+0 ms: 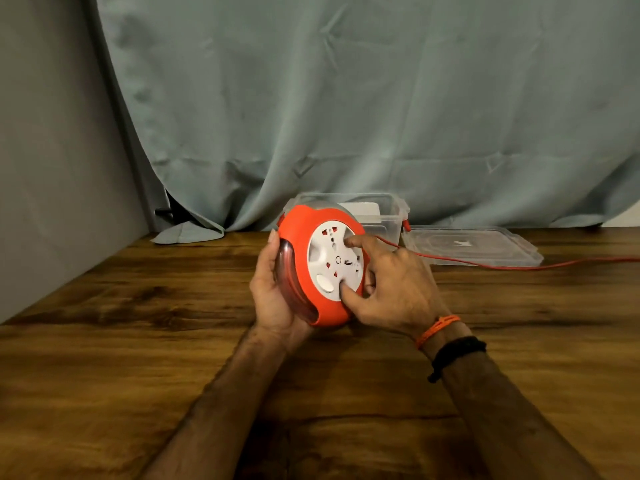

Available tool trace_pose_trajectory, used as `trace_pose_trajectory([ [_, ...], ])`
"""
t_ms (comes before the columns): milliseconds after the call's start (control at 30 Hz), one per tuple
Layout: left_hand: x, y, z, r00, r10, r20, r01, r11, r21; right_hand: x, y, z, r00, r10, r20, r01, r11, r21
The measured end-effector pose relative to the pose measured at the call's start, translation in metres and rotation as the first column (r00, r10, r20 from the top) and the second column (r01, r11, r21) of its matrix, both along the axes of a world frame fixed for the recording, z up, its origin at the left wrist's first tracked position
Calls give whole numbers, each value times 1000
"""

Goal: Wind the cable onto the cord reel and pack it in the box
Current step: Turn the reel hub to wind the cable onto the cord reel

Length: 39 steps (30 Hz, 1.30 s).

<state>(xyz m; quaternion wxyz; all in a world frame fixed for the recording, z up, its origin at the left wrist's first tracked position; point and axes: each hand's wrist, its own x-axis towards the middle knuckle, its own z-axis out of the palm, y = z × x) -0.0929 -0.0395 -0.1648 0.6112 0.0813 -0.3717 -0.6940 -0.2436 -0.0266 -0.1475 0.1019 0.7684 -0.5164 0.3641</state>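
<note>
An orange cord reel with a round white socket face is held upright above the wooden table. My left hand cups its left side and back. My right hand rests on the white face, with the index fingertip near the top and the thumb pressed at the lower edge. A thin red cable runs from the reel's right side across the table and out of view at the right. A clear plastic box stands open behind the reel.
The box's clear lid lies flat on the table to the right of the box, with the cable crossing its front edge. A grey-green curtain hangs behind the table. A wall borders the table's left edge.
</note>
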Motion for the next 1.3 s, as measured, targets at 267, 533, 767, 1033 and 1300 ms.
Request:
trace_pose_trajectory([
  [267, -2, 1, -1, 999, 36, 36, -36, 999, 17, -2, -3, -6, 996, -86, -21, 80, 976, -201],
  [533, -4, -1, -1, 990, 113, 80, -113, 994, -1, 17, -1, -4, 926, -280, 253, 289, 957, 0],
  [767, 1, -7, -6, 980, 109, 169, -103, 994, -45, 8, -9, -35, 917, -202, 344, -38, 815, 578],
  [1033, 5, -8, -11, 984, 5, 180, 1, 999, -36, 1, 1, 5, 969, -76, 236, 72, 997, 29],
  [1300, 5, -9, -10, 993, -83, 88, 87, 995, -48, -8, 3, 7, 999, 37, -24, -36, 999, 11],
])
